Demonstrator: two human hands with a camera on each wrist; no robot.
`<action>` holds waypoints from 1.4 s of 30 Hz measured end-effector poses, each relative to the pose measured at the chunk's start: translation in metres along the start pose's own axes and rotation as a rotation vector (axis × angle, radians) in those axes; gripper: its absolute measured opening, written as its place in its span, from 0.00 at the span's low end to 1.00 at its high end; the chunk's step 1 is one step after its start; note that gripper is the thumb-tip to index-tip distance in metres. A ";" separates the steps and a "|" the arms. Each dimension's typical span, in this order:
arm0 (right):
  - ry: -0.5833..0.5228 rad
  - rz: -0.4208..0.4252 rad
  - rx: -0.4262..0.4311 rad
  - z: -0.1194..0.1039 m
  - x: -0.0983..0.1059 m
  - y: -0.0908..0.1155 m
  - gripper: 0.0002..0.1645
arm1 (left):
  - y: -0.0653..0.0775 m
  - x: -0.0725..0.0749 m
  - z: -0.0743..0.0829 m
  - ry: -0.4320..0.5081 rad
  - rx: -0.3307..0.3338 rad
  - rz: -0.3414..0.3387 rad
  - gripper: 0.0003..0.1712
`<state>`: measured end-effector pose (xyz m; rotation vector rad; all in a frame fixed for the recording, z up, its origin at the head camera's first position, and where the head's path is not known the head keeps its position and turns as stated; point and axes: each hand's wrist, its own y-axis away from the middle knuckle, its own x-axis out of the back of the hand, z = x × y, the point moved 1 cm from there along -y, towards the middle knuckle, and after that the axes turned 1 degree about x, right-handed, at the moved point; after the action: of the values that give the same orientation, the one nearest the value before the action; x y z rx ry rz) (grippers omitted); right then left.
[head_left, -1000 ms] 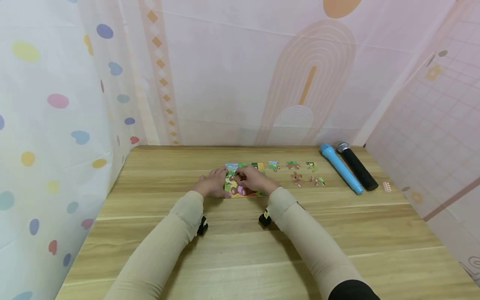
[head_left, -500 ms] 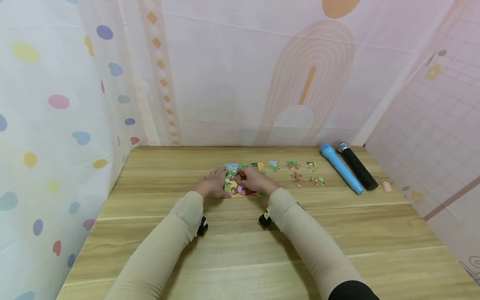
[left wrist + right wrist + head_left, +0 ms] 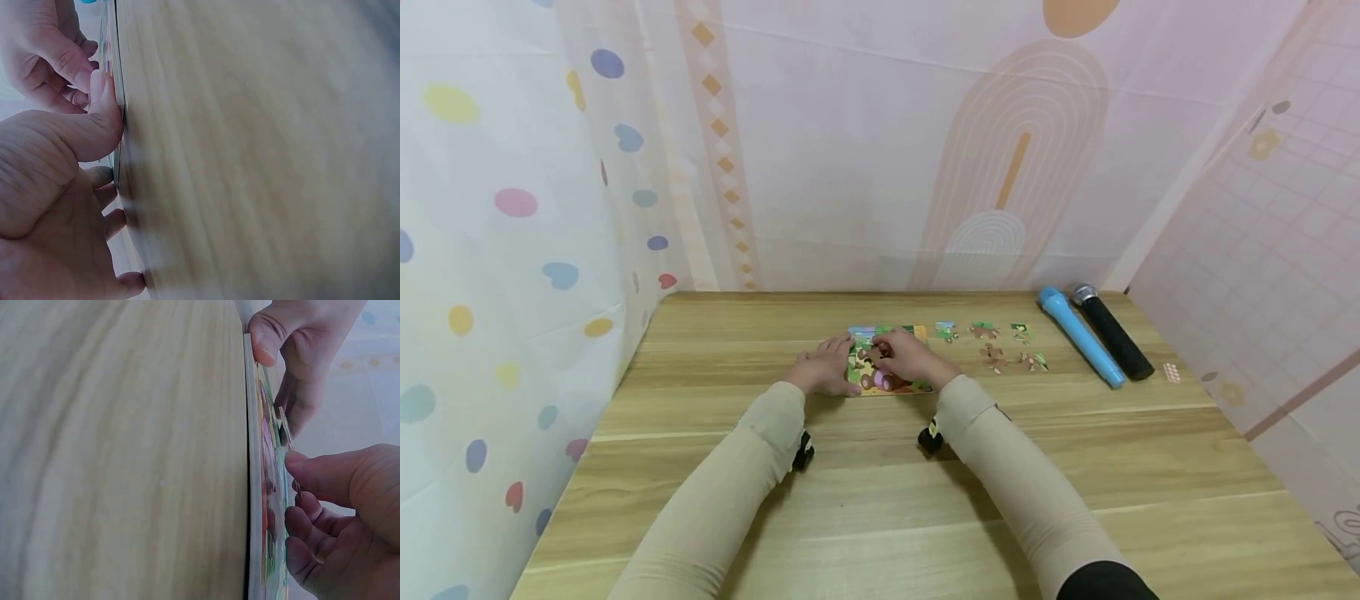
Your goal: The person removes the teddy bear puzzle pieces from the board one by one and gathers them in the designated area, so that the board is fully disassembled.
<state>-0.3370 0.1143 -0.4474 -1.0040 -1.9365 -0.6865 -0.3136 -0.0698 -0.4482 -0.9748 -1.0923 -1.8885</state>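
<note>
A colourful jigsaw puzzle board (image 3: 886, 385) with a brown bear picture lies flat on the wooden table. My left hand (image 3: 826, 367) rests on its left edge. In the left wrist view the thumb (image 3: 105, 122) presses at the near corner, and several fingertips touch the table beside the board. Over the board's middle, my right hand (image 3: 912, 358) pinches a thin puzzle piece (image 3: 287, 430) between thumb and fingers. That piece shows edge-on in the right wrist view, tilted and partly lifted off the board. The picture on it is not readable there.
To the board's right lie several loose puzzle pieces (image 3: 992, 357). Farther right are a blue toy microphone (image 3: 1084, 337) and a black microphone (image 3: 1114, 333), with a small dotted card (image 3: 1172, 372) beside them. A patterned curtain (image 3: 850, 167) hangs behind the wooden table (image 3: 865, 517).
Both hands stay in nearly the same place. The right fingers still hold the piece over the board, and the whole view has shifted very slightly.
</note>
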 end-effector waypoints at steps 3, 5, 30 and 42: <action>0.003 0.003 0.002 0.001 0.001 0.001 0.26 | -0.001 0.000 0.000 -0.002 0.009 -0.011 0.56; 0.008 0.006 0.007 0.002 0.002 0.001 0.26 | -0.002 -0.001 0.000 -0.003 0.010 -0.009 0.56; -0.048 0.059 0.011 0.018 0.008 0.011 0.29 | -0.015 -0.008 -0.007 -0.003 0.006 -0.014 0.56; -0.051 0.063 0.018 0.031 0.014 0.021 0.28 | -0.009 -0.006 -0.003 -0.004 -0.007 -0.016 0.54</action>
<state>-0.3374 0.1540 -0.4494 -1.0755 -1.9429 -0.6127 -0.3191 -0.0678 -0.4568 -0.9766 -1.0995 -1.9058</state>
